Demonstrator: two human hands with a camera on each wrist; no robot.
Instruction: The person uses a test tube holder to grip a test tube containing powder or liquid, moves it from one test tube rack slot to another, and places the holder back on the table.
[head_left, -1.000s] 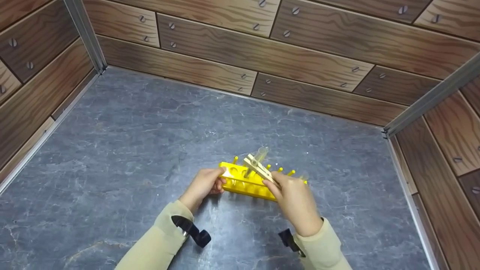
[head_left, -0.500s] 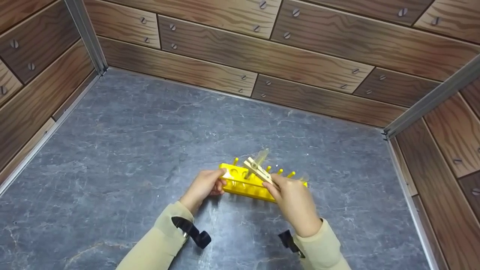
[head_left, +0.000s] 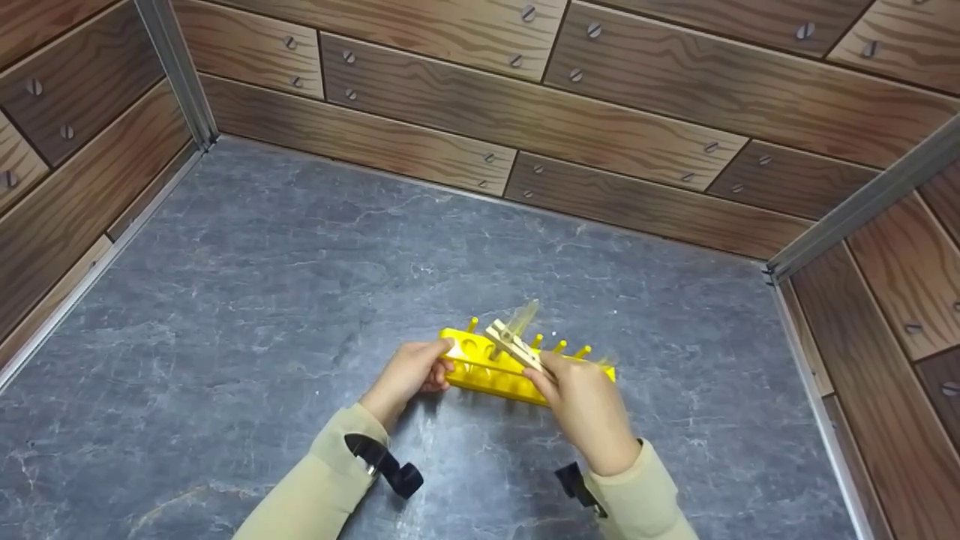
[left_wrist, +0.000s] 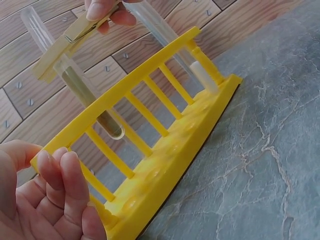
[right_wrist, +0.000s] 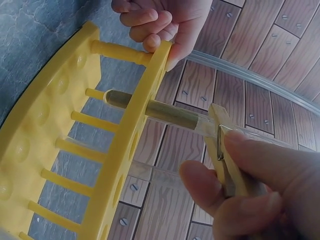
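Your left hand (head_left: 407, 373) pinches the yellow rack (head_left: 491, 382), left end; your right hand (head_left: 591, 401) pinches the clothespin (head_left: 519, 352) — it clamps the test tube (left_wrist: 80, 85), bottom through rack's top bar; second tube (left_wrist: 159, 30), rack's right end — mostly hidden in head view.

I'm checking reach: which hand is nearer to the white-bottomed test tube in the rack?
Right. The right hand pinches the wooden clothespin, towards the white-bottomed test tube; the left hand grips the yellow rack at the end away from that tube.
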